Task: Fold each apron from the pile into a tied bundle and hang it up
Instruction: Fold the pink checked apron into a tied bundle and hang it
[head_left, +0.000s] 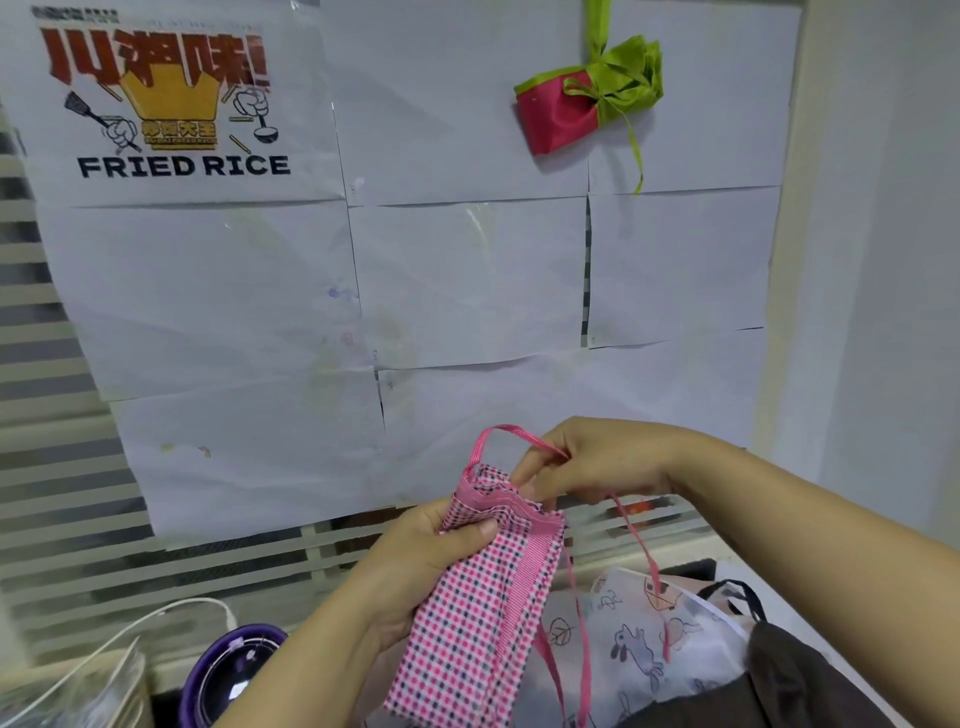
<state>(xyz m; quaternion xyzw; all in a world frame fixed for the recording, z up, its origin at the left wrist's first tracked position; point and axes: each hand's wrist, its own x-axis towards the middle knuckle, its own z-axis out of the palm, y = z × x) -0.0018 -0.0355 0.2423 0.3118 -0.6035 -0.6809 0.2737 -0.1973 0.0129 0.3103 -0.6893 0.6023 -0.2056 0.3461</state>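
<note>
Left hand (415, 566) grips a folded pink checked apron (483, 613) — right hand (597, 462), just above, pinches its strap (511, 435).

Left of the pink checked apron (483, 613), the left forearm (311, 660) is bare, with no sleeve in view. The left hand (431, 551) shows a short, plain thumbnail. Right of the apron, the right forearm (805, 525) and right hand (597, 462) are equally bare.

Matt checked cotton-like apron (472, 613); glossy satin bundle (582, 98); creased paper sheets (467, 280); shiny purple lid (234, 670)
</note>
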